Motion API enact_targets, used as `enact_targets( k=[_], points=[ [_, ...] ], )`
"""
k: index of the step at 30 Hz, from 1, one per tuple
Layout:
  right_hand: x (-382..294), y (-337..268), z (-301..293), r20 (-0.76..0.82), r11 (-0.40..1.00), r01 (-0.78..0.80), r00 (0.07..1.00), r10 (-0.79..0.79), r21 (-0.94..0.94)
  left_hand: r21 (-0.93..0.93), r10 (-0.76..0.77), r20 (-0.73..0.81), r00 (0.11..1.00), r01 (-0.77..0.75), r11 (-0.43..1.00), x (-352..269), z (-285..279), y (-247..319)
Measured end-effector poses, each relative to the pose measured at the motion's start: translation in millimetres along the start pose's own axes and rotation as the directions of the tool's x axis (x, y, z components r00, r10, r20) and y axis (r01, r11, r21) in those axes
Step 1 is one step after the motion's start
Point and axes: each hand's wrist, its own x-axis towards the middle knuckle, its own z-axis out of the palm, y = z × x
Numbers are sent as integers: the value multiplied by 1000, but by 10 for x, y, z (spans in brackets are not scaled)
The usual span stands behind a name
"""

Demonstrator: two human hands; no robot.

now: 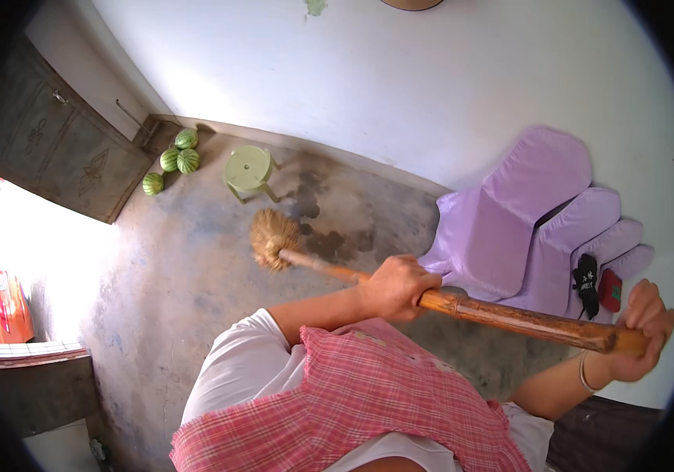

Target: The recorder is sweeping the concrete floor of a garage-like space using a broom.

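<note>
A straw broom with a bamboo handle (502,317) runs slantwise across the view before me. My left hand (399,288) is wrapped around the middle of the handle. Out at the right, my right hand (644,330), with a bangle on its wrist, grips the top end of the same handle. The bound straw head (276,239) points away to the left, over the concrete floor (213,307). Whether the straw touches the floor is hard to tell. Dark wet-looking patches (328,242) mark the concrete just beyond the broom head.
Purple fabric-covered chairs (496,242) stand along the wall at right, with a black item (586,286) and a red item (610,290) on them. A green plastic stool (248,169) and several watermelons (179,158) are near the far wall. An open door (71,130) is at left.
</note>
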Motion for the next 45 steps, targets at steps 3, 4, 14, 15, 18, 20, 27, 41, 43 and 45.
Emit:
enact_targets(
  k=[3,4,14,15,18,20,27,41,43,45],
  points=[
    [29,119,445,47,987,44,998,-37,-153,69,38,-269,962,-20,997,132,-73,-384],
    [-6,248,649,61,961,47,998,-32,-272,78,-33,-297,954,58,995,142,-87,-602],
    [-252,1228,1642,462,935,193,886,-36,-298,-13,-489,-321,811,513,858,-343,53,-1725],
    [-220,1205,1589,405,942,177,913,-49,-285,-2,-496,-298,816,519,855,-391,22,-1607],
    [-155,1126,1465,322,982,36,946,27,-188,22,-501,-238,832,520,854,-588,23,-1292],
    [-213,1146,1380,289,988,-23,955,67,-154,35,-497,-201,844,513,858,-792,51,-1122],
    [-1147,1199,1225,355,757,-558,669,653,-340,112,-773,132,621,765,634,-1837,122,-869],
    [-1178,-1161,-1031,-171,675,-124,985,-2,-728,-154,-136,471,872,233,960,-483,931,487],
    [-1206,-1617,-1017,-179,625,-70,977,-113,-777,-164,-37,446,894,123,979,-289,1266,676],
    [-1272,-1978,-1147,-236,726,-73,964,-125,-684,-221,27,404,914,69,973,-66,1597,783]
  ],
)
